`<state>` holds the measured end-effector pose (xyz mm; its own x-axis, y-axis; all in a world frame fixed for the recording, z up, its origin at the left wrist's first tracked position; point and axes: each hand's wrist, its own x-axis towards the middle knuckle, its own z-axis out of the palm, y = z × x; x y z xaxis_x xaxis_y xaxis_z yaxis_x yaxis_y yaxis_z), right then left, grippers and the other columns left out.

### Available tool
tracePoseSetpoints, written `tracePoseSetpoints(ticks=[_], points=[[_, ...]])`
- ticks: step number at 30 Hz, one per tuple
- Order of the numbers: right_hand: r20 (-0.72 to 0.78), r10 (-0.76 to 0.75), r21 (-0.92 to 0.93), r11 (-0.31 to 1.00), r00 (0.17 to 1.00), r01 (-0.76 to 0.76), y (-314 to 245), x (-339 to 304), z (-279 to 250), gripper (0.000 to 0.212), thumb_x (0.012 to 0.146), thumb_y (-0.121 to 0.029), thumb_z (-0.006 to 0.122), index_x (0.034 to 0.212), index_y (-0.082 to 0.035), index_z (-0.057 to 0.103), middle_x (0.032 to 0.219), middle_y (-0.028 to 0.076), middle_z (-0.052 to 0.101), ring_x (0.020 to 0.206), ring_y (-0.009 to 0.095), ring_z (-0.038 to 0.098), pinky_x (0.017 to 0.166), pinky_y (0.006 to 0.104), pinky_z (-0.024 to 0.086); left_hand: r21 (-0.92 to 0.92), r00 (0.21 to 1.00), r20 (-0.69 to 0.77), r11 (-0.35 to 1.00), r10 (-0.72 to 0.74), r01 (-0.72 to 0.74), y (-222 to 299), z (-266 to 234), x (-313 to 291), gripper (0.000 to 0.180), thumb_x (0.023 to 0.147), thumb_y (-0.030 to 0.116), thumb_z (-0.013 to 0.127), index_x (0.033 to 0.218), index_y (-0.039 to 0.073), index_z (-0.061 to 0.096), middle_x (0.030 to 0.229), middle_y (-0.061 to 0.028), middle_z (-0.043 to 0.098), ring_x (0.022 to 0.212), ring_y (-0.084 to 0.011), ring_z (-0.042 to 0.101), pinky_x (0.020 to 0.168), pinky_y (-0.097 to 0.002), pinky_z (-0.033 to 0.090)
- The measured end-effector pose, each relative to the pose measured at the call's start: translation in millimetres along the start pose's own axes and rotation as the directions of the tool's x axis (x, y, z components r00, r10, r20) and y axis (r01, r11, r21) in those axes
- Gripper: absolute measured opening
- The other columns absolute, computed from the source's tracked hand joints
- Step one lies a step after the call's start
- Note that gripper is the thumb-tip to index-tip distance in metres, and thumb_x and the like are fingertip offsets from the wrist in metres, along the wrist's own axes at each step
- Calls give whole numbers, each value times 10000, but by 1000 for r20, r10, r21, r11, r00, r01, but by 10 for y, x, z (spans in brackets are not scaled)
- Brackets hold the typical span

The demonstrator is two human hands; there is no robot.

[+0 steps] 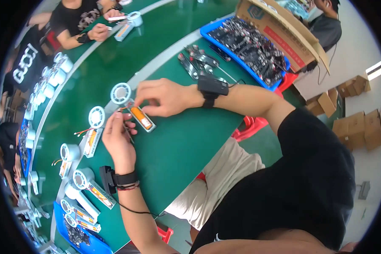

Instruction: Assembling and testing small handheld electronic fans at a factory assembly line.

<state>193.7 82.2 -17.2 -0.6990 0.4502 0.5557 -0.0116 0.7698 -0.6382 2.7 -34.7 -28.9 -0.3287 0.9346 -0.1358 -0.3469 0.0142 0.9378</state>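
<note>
A light-blue handheld fan with a round grille [121, 93] lies in front of me, its handle [143, 119] uncovered to show an orange battery-like insert. My right hand [163, 97] bends over the joint of head and handle, thumb and fingers closed about the handle's upper end. From the other side, my left hand [119, 133] pinches close to the thin red wires between head and handle. A thin grey tool [130, 134], perhaps tweezers, sticks out below its fingers. The fingertips partly hide the wires.
More fans with bared handles, such as one [96, 117] with loose wires, line the table's left. A blue tray [249, 51] heaped with small dark parts stands at the far right beside a cardboard box [279, 34]. Dark parts [199, 61] lie near it. Co-workers sit opposite.
</note>
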Motion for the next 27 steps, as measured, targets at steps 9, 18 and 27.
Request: tracePoseSetpoints(ticks=[9,18,27], points=[[35,-198,-190,961,980,201,62,65,186,134,865,-156,715,991,-120,688,1011,24,597,702,215,646,579,331,538,27,1000,-7,999,20,-20,77,73,-15,301,1011,181,585,1224,-27,627,953,-61,674,758,-131,611,622,-255,476],[-48,212,216,956,976,-197,156,24,137,123,891,-143,717,983,-76,674,976,21,649,727,117,656,570,281,513,625,873,-1,682,488,-380,-13,-57,-10,281,951,44,630,1224,-24,640,1017,-63,635,815,-151,586,753,-258,475],[179,404,490,754,897,-437,-56,36,48,133,916,-123,711,969,-10,665,858,52,726,656,78,636,582,230,498,642,818,372,515,439,-568,85,41,-58,319,927,10,616,1245,-4,643,1188,-115,599,1066,-212,586,952,-327,456]])
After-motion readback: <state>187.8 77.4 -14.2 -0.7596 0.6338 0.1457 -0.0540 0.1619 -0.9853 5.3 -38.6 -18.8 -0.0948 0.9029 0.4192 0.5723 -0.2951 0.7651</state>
